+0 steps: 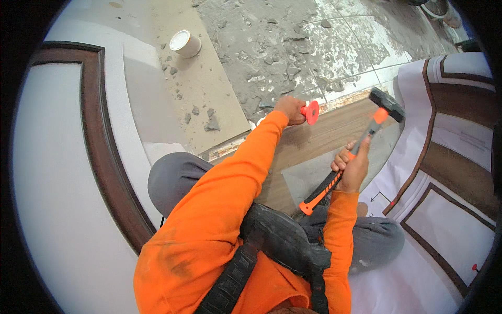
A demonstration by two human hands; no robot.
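Note:
Out at the far edge of the wood-look tile (324, 128), my left hand (289, 111) is closed around a chisel (312, 112) with a round red hand guard. Its blade is hidden from this view. My right hand (353, 168) grips the middle of a hammer (386, 104) with a black, grey and orange handle. The dark block-shaped head is raised to the right of the chisel, apart from it, and the butt end points back toward my lap. Beyond the chisel runs a rough, broken edge (348, 99) along the floor tiles.
Grey rubble (282, 49) covers the floor ahead. A white tub (185, 44) stands on a beige tile (193, 89) with loose chips. To the left is a brown-framed white panel (94, 125); a printed white sheet (418, 152) hangs at the right. My bent knees flank the work.

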